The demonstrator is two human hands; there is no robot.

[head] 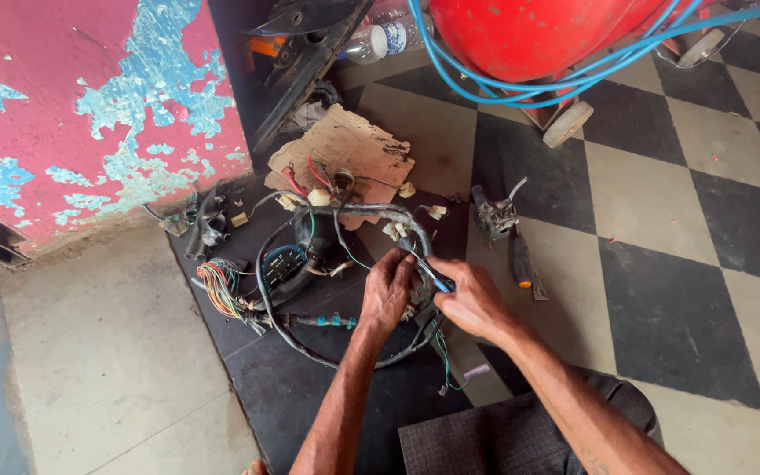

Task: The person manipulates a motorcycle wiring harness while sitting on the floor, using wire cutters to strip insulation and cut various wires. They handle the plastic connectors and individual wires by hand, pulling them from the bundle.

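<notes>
A black wiring harness (345,230) lies tangled on the checkered floor, with white connectors and a fan of coloured wires (220,288) at its left end. My left hand (387,292) grips a black sleeved part of the harness near its right side. My right hand (471,297) is closed around a thin blue-handled tool (434,277) whose tip points at the bundle between both hands. A round gauge (283,262) sits inside the harness loop.
A torn piece of cardboard (355,149) lies behind the harness. A small metal part (496,215) and a black-handled tool (522,261) rest to the right. A red tank on wheels (521,35) with blue hoses stands at the back. A peeling pink wall (90,105) is on the left.
</notes>
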